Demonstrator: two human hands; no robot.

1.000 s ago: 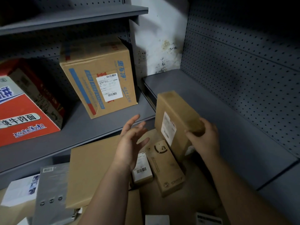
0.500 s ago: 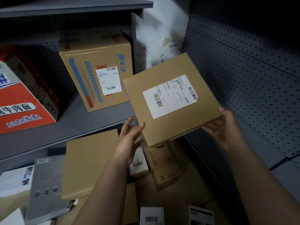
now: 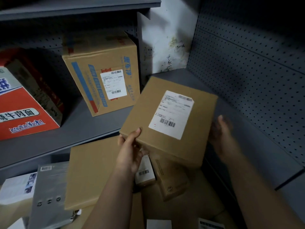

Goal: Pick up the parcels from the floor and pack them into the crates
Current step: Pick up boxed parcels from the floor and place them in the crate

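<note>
Flat brown cardboard parcel with a white shipping label (image 3: 168,123) is up in the air, tilted with the label facing up, down and to the right of the tall brown carton with blue stripes (image 3: 99,76) on the grey metal shelf (image 3: 82,134). Left grip (image 3: 130,149) has it by the near-left corner, thumb on top and fingers tucked underneath, so a proper pinch. Right grip (image 3: 221,134) is at the parcel's right edge, but it's too blurry to say if it's flat, curled or even touching.

My guess is the two-sided hold is because the parcel is wide and shallow, and a one-corner pinch would let it twist. Label up probably makes it easy to read.

Lower down than the striped carton, the rest of the heap waits:
- a big flat brown cardboard parcel (image 3: 92,176)
- a small brown box with a barcode sticker (image 3: 145,176)
- a long narrow brown box (image 3: 171,180)
- a grey flat pack with three round marks (image 3: 49,195), lying partly under the big flat one

No crate in view, so I reckon this is the lift-and-carry bit, with plenty of the job left.

Left of the striped carton, a red and white printed carton (image 3: 24,113) leans on the same shelf. That looks like shelf stock to me, not part of the job.
</note>
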